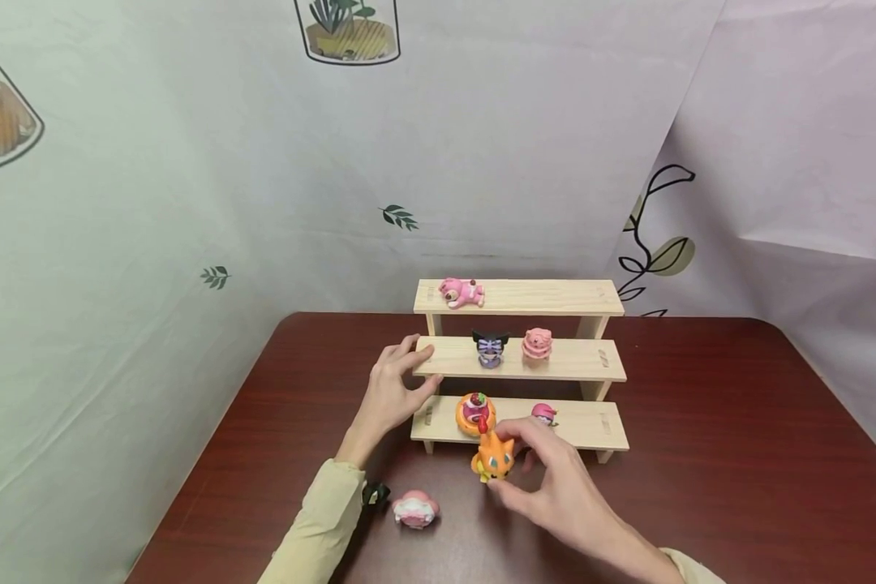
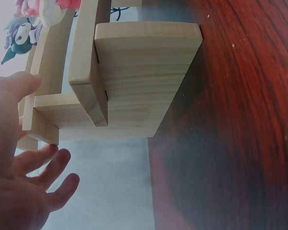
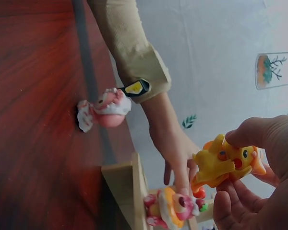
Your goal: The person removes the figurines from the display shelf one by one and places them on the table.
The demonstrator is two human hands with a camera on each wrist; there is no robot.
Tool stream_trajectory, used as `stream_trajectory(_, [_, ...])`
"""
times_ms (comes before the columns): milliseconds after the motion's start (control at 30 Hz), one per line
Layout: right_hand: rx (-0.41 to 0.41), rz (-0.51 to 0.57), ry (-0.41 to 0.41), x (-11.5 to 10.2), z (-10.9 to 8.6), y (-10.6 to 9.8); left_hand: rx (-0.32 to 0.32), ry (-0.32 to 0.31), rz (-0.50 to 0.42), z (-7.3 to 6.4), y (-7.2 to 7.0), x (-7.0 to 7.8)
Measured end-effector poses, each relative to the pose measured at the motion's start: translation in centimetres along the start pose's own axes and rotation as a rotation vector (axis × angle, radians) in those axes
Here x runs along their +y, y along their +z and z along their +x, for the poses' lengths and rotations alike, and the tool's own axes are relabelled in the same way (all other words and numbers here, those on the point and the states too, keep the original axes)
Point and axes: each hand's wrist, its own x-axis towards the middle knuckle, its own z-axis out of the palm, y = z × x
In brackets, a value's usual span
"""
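Seven figurines [image 1: 495, 458] can be counted (five on the three wooden shelves [image 1: 540, 296], one held, one on the worktop [image 1: 307, 389]), and two hands [image 1: 388, 391] [image 1: 565, 487] are seen

Smooth plastic figurine [image 1: 495, 459], matt wooden rack [image 1: 543, 295]

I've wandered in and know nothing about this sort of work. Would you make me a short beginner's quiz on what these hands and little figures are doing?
1. True or false: a pink bear lies on the top shelf.

2. Which hand holds the orange-and-yellow figure?
A) left
B) right
C) both

3. What part of the wooden stand does the left hand touch?

Key:
1. True.
2. B; the right hand holds it, in front of the bottom shelf.
3. The left end of the middle shelf.
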Motion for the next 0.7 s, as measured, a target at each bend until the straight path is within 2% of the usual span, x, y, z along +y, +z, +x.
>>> stream_trajectory(133, [-0.003,0.018,0.009,0.0,-0.6,0.5,0.004,0.006,-0.003,0.0,0.0,0.0])
stream_trajectory(533, [-0.041,0.049,0.110,-0.3,-2.1,2.1,0.004,0.011,-0.010,-0.1,0.0,-0.1])
stream_trajectory(700, [-0.046,0.061,0.121,-0.1,-2.4,2.7,0.011,0.019,-0.012,0.0,0.1,-0.2])
